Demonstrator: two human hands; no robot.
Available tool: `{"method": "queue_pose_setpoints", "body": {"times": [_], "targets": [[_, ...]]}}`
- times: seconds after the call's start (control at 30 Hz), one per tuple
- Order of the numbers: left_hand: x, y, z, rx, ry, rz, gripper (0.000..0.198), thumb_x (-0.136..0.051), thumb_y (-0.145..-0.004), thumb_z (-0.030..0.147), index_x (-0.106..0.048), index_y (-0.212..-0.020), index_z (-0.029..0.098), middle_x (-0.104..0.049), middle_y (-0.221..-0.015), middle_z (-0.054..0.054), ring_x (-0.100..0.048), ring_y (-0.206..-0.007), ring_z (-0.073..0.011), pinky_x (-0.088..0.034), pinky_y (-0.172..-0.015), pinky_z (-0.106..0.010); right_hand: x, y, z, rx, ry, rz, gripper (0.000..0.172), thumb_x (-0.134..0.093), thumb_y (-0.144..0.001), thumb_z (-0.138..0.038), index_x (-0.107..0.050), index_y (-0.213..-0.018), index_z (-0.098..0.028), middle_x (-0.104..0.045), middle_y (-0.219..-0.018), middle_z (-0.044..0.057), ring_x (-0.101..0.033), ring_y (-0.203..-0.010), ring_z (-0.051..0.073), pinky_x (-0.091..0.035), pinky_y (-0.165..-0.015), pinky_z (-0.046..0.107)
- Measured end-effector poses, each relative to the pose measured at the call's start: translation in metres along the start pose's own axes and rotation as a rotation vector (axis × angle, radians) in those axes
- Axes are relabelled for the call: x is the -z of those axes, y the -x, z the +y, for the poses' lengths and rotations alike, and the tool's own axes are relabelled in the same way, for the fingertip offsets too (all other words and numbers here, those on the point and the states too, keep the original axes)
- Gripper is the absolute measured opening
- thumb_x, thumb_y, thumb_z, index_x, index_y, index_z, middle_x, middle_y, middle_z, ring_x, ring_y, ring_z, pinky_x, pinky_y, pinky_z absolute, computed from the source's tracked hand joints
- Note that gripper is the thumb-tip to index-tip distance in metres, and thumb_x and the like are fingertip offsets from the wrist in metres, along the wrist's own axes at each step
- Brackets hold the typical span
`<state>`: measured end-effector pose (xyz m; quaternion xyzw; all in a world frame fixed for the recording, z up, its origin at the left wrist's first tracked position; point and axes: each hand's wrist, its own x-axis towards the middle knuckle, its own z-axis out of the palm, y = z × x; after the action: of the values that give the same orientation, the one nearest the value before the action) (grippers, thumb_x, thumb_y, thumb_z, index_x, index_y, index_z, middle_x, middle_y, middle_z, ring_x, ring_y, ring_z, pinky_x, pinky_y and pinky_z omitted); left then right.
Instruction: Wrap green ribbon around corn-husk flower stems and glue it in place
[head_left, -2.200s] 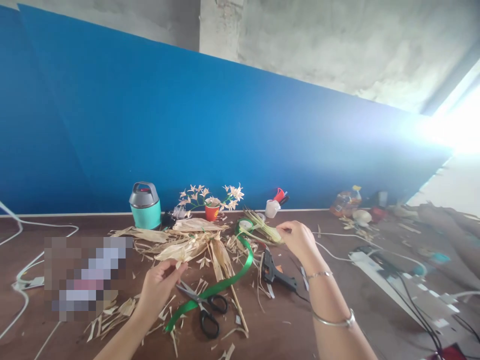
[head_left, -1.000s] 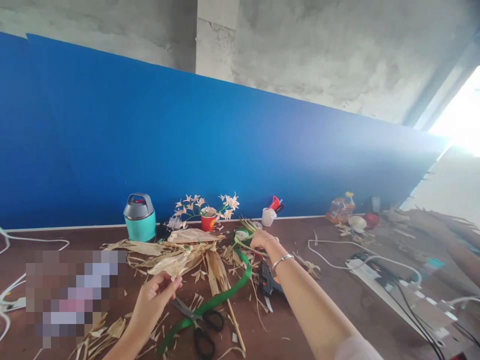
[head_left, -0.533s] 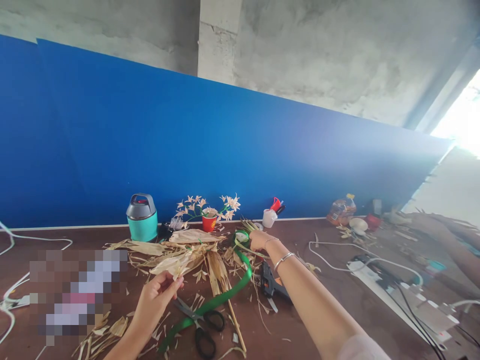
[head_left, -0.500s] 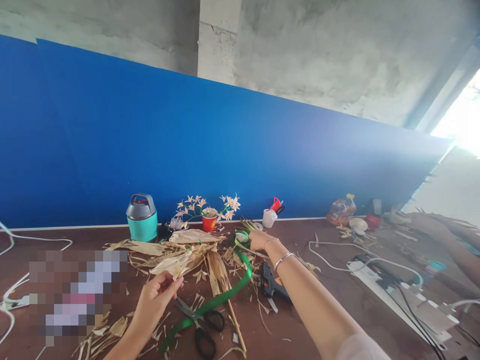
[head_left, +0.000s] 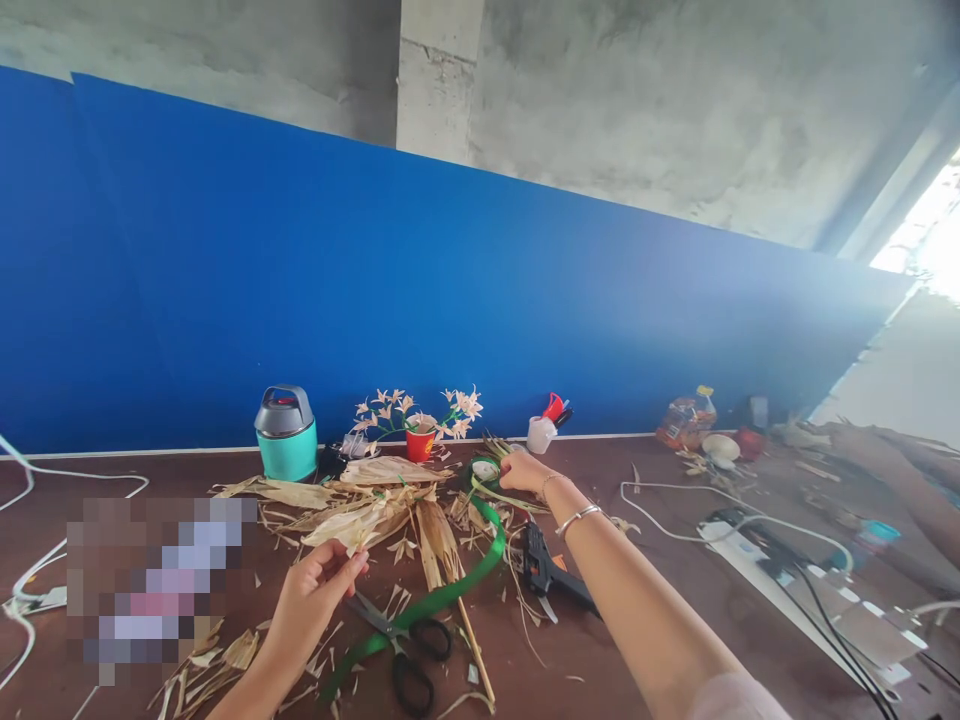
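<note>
My left hand [head_left: 319, 590] is closed in a pinch at the front of the husk pile, thumb and fingertips on a small pale piece of corn husk [head_left: 355, 544]. Farther forward, my right hand [head_left: 523, 474] reaches beside a roll of green tape [head_left: 484, 470] and some thin green stems [head_left: 496, 449]. Its fingers are drawn together, but what lies between them is hidden. Dried corn husks [head_left: 360, 515] spread between the hands. A green ribbon [head_left: 457, 588] curves toward me under black-handled scissors [head_left: 405, 640]. The black glue gun [head_left: 541, 562] lies by my right forearm.
A red cup [head_left: 420, 446] with pale husk flowers, a teal container [head_left: 288, 452] and a white cup of pens [head_left: 540, 434] stand along the blue partition [head_left: 450, 300]. A power strip [head_left: 810, 600] with cables lies right. Another person's arm [head_left: 892, 480] is at far right.
My right hand has shifted slightly right, off the green tape roll, showing more of it. The left hand keeps its pinch and has barely moved.
</note>
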<state>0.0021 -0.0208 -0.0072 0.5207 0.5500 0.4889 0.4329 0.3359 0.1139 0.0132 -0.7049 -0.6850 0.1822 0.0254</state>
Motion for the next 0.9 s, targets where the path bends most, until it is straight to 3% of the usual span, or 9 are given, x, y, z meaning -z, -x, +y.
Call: {"method": "queue_pose_setpoints", "body": {"times": [0.1,0.23,0.67,0.9], "targets": [[0.0,-0.001,0.0,-0.003,-0.01,0.001,0.038,-0.065,-0.057,0.055,-0.06,-0.063,0.018,-0.06,-0.049,0.001,-0.058,-0.055,-0.019,-0.043,-0.051,-0.024,0.004,0.0,0.001,-0.03,-0.083,-0.119,0.03,-0.053,-0.087,-0.03,-0.053,-0.114,-0.015,-0.056,-0.114,0.007,-0.058,-0.095,0.021,-0.05,-0.079,0.04],[0.001,-0.001,0.0,-0.016,-0.023,0.001,0.039,-0.065,-0.057,0.056,-0.06,-0.062,0.018,-0.062,-0.051,0.0,-0.058,-0.054,-0.0181,-0.044,-0.052,-0.025,0.01,0.006,-0.003,-0.037,-0.189,-0.176,0.03,-0.053,-0.088,-0.03,-0.053,-0.114,-0.016,-0.055,-0.114,0.007,-0.058,-0.095,0.021,-0.05,-0.079,0.04],[-0.001,-0.001,0.001,-0.002,0.02,0.02,0.041,-0.068,-0.052,0.056,-0.061,-0.063,0.017,-0.066,-0.056,-0.002,-0.056,-0.05,-0.0169,-0.046,-0.051,-0.026,0.025,-0.002,-0.001,-0.033,-0.438,-0.093,0.03,-0.053,-0.088,-0.03,-0.053,-0.114,-0.016,-0.055,-0.115,0.008,-0.058,-0.095,0.02,-0.05,-0.079,0.04],[0.001,0.002,0.007,-0.01,-0.022,0.012,0.039,-0.064,-0.056,0.055,-0.062,-0.064,0.017,-0.061,-0.05,0.0,-0.061,-0.058,-0.0217,-0.047,-0.053,-0.028,0.021,0.003,-0.001,-0.032,-0.555,-0.158,0.028,-0.052,-0.088,-0.03,-0.053,-0.113,-0.016,-0.056,-0.113,0.008,-0.058,-0.093,0.019,-0.05,-0.078,0.039]]}}
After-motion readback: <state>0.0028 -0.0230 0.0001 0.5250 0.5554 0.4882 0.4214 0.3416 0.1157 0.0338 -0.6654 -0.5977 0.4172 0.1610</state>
